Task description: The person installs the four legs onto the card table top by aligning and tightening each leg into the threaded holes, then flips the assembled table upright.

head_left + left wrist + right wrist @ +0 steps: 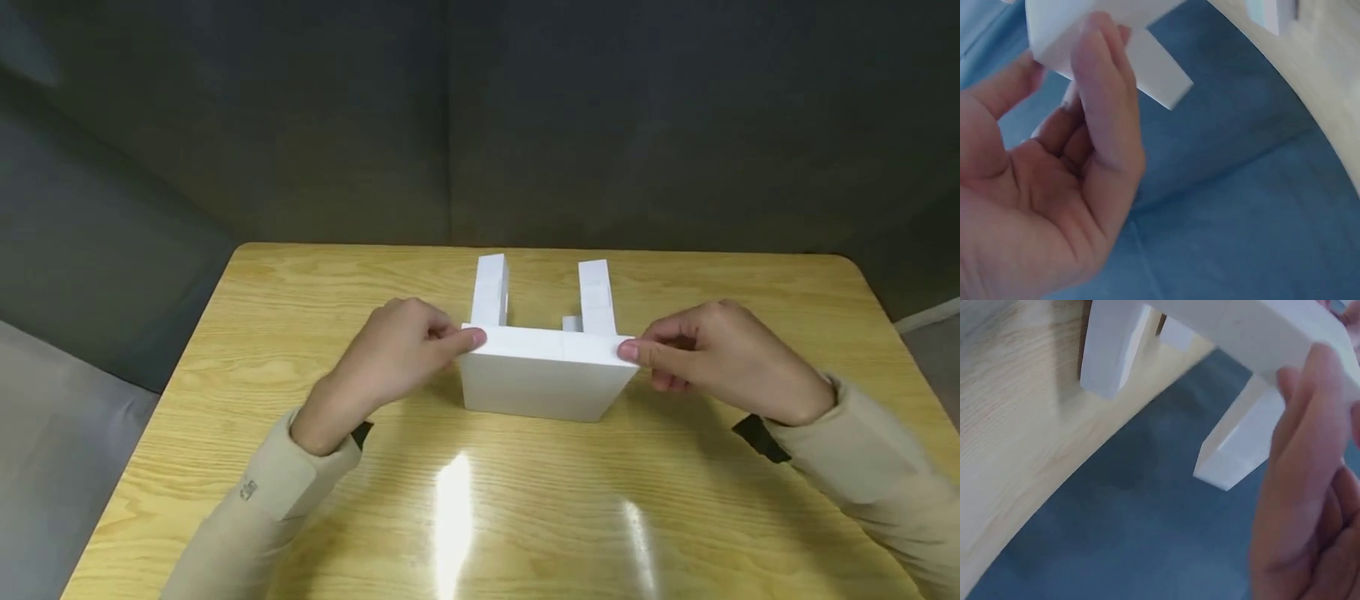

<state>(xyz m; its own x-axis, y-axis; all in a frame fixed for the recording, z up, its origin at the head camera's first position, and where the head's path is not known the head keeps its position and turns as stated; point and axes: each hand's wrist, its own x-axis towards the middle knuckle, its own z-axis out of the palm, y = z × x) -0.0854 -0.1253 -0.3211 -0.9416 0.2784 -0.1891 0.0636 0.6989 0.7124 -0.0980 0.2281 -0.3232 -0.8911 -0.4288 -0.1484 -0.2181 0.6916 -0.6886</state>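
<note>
A white block structure [534,387] stands on the table, its broad plain face toward me and a narrow strip along its top. My left hand [390,354] pinches the left top corner, thumb on the strip, other fingers partly hidden behind. At the right top corner my right hand [720,358] does the same. Two long white arms, a left arm [490,290] and a right arm [597,296], reach away from me at the back. The right wrist view shows the structure's beam [1235,331] between finger and thumb; in the left wrist view fingers touch a white corner [1047,40].
A small white block [572,323] shows beside the right arm, partly hidden. The wooden table [300,283] has its far edge just past the arms. Dark grey cloth panels [637,125] rise behind and at the sides.
</note>
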